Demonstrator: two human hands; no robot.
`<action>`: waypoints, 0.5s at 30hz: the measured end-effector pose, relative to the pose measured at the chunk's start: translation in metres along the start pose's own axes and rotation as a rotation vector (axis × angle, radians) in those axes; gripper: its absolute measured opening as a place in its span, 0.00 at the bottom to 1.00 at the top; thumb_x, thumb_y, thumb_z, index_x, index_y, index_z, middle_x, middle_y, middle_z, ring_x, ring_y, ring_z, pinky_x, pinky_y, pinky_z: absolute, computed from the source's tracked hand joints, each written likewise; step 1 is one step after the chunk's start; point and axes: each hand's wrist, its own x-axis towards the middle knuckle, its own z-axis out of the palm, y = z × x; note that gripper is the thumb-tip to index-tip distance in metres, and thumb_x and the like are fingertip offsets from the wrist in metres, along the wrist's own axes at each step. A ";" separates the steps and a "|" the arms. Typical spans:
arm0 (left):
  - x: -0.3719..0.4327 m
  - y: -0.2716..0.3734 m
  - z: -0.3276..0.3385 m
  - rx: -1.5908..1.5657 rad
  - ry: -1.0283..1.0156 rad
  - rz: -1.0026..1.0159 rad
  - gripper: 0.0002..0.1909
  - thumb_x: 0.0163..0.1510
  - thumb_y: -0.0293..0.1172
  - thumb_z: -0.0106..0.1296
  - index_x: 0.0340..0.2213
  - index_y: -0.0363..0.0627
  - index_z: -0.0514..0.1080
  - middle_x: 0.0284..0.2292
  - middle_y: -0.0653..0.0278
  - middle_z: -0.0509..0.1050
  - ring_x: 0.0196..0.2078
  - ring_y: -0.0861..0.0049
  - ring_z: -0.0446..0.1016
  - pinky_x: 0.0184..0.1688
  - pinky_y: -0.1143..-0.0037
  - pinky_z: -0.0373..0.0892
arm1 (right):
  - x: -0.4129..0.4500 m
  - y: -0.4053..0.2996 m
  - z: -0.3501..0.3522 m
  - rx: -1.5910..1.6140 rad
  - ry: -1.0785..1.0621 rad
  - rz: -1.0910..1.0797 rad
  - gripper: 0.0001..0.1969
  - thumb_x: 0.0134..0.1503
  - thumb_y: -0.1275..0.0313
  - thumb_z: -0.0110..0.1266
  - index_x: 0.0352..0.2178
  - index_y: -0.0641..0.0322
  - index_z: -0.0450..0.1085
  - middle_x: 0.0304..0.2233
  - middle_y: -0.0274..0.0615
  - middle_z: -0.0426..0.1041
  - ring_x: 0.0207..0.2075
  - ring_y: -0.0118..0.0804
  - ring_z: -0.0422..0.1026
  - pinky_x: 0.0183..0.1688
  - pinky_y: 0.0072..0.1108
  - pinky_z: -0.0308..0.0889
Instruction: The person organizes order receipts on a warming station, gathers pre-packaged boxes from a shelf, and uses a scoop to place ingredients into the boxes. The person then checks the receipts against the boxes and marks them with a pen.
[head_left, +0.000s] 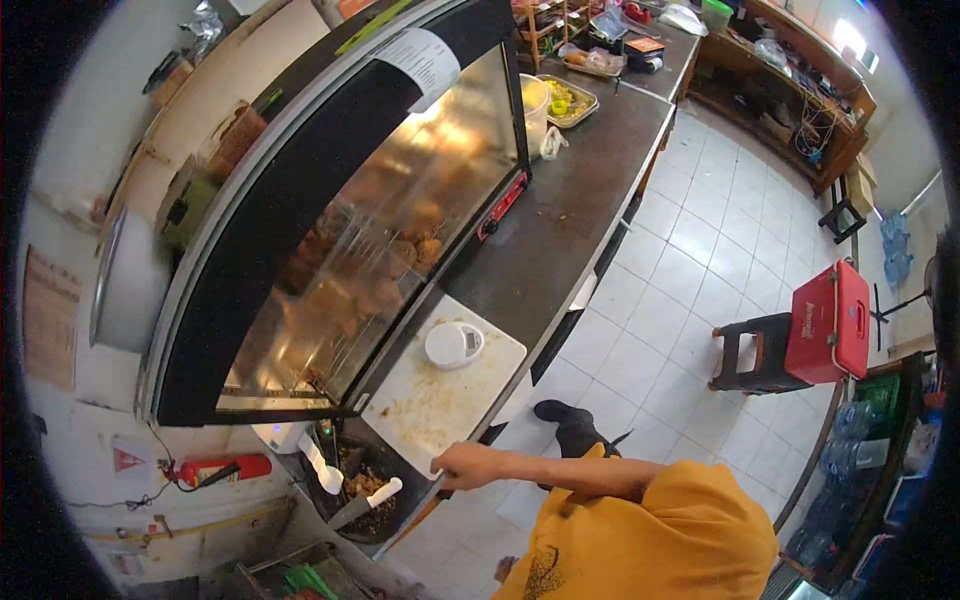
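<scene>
My right hand (469, 465) reaches across to the near corner of a white cutting board (420, 416), its fingers curled on the edge. Brown stains and crumbs mark the board, and a white digital kitchen scale (448, 346) stands on its far part with nothing on top. Of my left hand (507, 568) only a small part shows beside the orange shirt, so its hold is hidden. Just past the board's near end, a white-handled knife (367, 504) lies over a dark container of brown crumbs (367, 480). A white handle-like object (322, 466) is beside it.
A lit glass display case (360, 262) with browned food runs along the dark counter (547, 232). Farther along are a white bucket (534, 105) and a tray of yellow pieces (574, 101). Behind me, a red cooler box (829, 322) sits on a dark stool (750, 352).
</scene>
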 end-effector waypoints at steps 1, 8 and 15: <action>0.010 0.006 0.017 0.037 -0.041 0.003 0.15 0.55 0.41 0.51 0.38 0.42 0.74 0.33 0.61 0.75 0.31 0.73 0.73 0.29 0.74 0.68 | 0.000 0.011 -0.007 -0.021 0.027 0.015 0.17 0.47 0.67 0.61 0.40 0.63 0.73 0.30 0.55 0.76 0.35 0.56 0.75 0.36 0.41 0.70; 0.050 0.042 0.019 0.095 -0.085 0.006 0.13 0.55 0.39 0.51 0.35 0.42 0.75 0.29 0.62 0.76 0.27 0.75 0.73 0.26 0.75 0.68 | 0.091 -0.020 0.067 -0.383 -0.394 -0.262 0.18 0.44 0.66 0.64 0.36 0.62 0.72 0.32 0.55 0.75 0.37 0.60 0.74 0.39 0.44 0.69; 0.034 -0.111 -0.221 -0.280 0.407 0.029 0.12 0.55 0.38 0.51 0.31 0.43 0.76 0.25 0.63 0.77 0.23 0.76 0.73 0.22 0.76 0.67 | 0.136 -0.121 0.255 -0.172 -0.797 -0.457 0.23 0.52 0.66 0.61 0.50 0.60 0.70 0.40 0.50 0.79 0.38 0.46 0.78 0.44 0.32 0.73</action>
